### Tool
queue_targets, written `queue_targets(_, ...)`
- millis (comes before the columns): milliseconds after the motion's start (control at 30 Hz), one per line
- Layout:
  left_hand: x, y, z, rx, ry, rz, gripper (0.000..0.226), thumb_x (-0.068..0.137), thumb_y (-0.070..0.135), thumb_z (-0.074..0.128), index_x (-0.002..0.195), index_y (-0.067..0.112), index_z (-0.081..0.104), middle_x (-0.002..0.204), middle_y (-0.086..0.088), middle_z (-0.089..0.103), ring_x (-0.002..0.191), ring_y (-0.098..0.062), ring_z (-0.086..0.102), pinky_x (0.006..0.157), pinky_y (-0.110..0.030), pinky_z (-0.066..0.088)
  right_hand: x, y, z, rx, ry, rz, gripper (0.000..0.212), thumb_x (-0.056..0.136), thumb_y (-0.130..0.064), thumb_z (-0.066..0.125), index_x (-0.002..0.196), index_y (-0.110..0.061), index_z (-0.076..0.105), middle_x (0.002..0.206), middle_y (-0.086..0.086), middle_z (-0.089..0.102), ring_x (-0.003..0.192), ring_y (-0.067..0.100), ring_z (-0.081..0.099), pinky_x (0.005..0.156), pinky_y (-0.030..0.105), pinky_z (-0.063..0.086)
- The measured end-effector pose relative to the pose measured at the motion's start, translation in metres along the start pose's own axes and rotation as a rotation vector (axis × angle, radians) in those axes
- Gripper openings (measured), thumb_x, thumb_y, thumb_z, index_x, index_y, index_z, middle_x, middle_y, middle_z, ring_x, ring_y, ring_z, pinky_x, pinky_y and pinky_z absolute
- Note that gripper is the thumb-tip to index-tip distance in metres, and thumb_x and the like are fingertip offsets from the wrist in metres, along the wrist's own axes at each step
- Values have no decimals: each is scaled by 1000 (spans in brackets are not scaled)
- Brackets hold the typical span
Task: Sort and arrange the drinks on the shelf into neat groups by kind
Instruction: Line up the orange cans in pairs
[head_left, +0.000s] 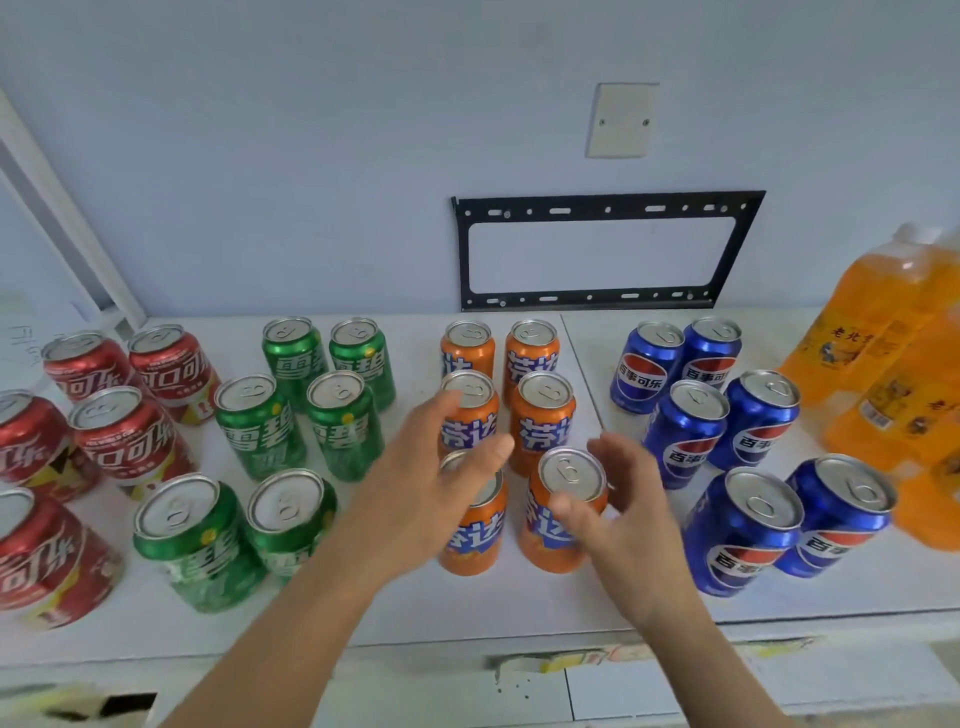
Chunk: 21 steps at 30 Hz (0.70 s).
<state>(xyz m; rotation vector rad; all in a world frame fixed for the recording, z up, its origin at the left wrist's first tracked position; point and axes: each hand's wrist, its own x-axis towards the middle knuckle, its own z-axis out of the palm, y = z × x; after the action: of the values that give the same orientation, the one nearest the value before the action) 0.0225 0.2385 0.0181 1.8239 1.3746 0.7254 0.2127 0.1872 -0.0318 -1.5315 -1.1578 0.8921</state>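
My left hand (441, 467) is spread loose over the near-left orange can (475, 525), with the fingers open and covering part of its lid; I cannot tell if it really touches the can. My right hand (618, 499) curls around the near-right orange can (563, 512), thumb in front and fingers at the right side, but I cannot tell if the grip is tight. These two cans stand at the near end of the orange cans (540, 415), six in all, in two rows going back to the wall. To the left are six green cans (260, 426), also in pairs, and further left the red cans (124, 436), partly cut off at the edge. To the right stand six blue cans (685, 431) in pairs. At the far right are big clear plastic bottles (883, 353) full of orange drink, with yellow labels and a white cap. All the cans are round, shiny metal with silver lids and pull tabs, all closed and upright. The shelf (519, 608) is flat, white and smooth, with a thin seam between the orange and blue groups. On the pale wall behind hangs a black metal bracket (602, 252) with small holes, and above it a white square plate (621, 120).
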Motion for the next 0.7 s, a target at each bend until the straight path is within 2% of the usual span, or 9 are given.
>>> queue_targets(67,-9,-15,17,-133,-11,-15,72,79,75,55,139,40,38,131,33,49,110,20,49,106,-28,41,-8,16,6,10,-39,6,94,43,-56,89,121,-48,38,124,-21,50,106,-10,55,75,9,48)
queue_targets(133,-10,-27,27,-163,25,-30,65,72,76,60,125,44,45,111,34,60,103,17,56,94,-26,50,-9,29,12,-115,-15,-12,92,46,-43,94,116,-46,35,121,-17,47,104,-6,54,82,13,46)
queue_targets(200,-9,-33,30,-147,72,-46,61,66,76,61,115,42,50,103,31,63,96,11,61,81,-19,51,-8,33,16,-235,31,-40,89,52,-38,93,121,-40,36,119,-13,45,97,-3,50,85,19,43)
queue_targets(267,-9,-35,30,-131,89,-45,64,67,76,66,116,38,51,100,24,65,92,10,62,76,-15,50,-6,38,15,-276,42,-51,86,58,-37,91,127,-33,40,119,-13,47,96,-1,50,82,16,40)
queue_targets(400,-14,-38,28,-104,118,-31,62,68,65,62,118,30,53,102,19,64,90,13,60,69,-6,47,-8,45,12,-242,-24,-60,80,65,-40,87,129,-39,40,118,-19,54,99,-5,57,74,4,40)
queue_targets(533,-17,-37,26,-115,102,-31,58,68,64,62,117,32,53,101,17,64,88,10,61,70,-8,48,-15,42,10,-220,-64,-42,71,70,-40,84,122,-45,36,105,-28,55,89,-22,53,67,-4,40)
queue_targets(700,-21,-33,23,-126,66,-16,51,75,60,64,117,35,49,101,23,61,91,10,59,70,-12,46,-19,33,8,-232,-97,-19,77,72,-41,84,134,-35,39,110,-24,54,91,-19,52,65,-3,42)
